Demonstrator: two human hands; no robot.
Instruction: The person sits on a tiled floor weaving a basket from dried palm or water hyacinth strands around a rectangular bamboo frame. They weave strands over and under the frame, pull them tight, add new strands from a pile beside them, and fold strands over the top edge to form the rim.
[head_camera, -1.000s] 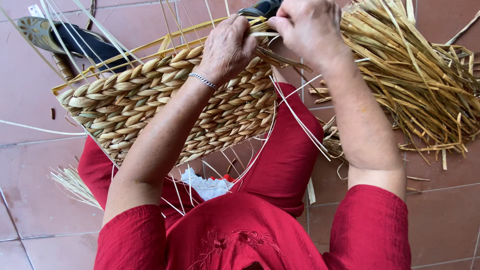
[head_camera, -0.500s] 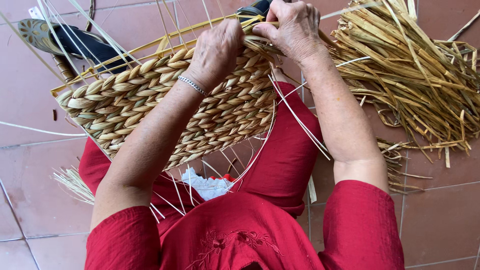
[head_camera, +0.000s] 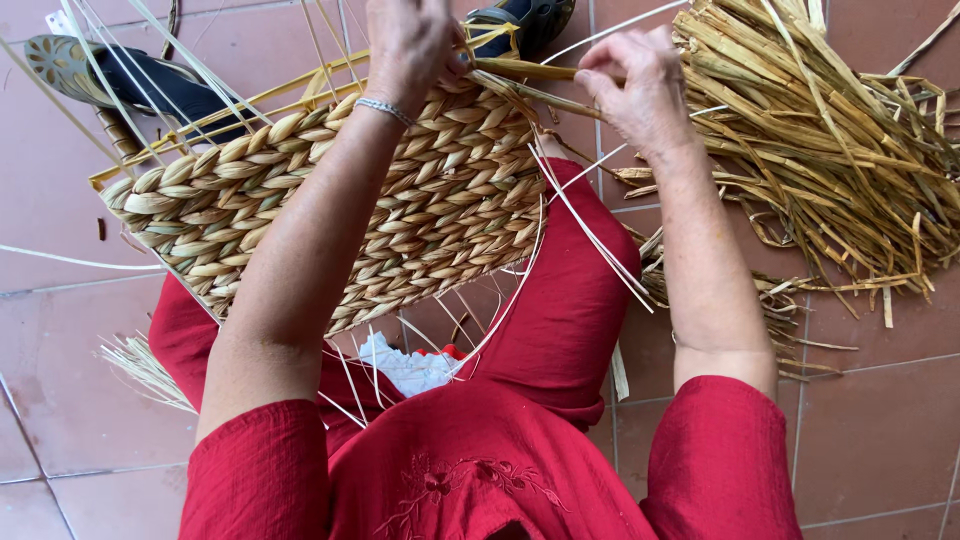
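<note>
Straw-coloured woven basket panel (head_camera: 340, 215) lies across the lap; left hand (head_camera: 410, 45) pinches its far edge, right hand (head_camera: 640, 85) pinches a reed strand (head_camera: 530, 70) beside the loose reed pile (head_camera: 830, 150) at right.

Red embroidered top w/ short sleeves, silver bracelet (head_camera: 385, 109) on left wrist.

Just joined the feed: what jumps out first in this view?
A half-woven basket of thick braided straw lies across the person's lap in red clothing. Both hands work its upper edge: the left hand presses the rim, the right hand pinches a strand. A heap of loose straw lies at right.
</note>
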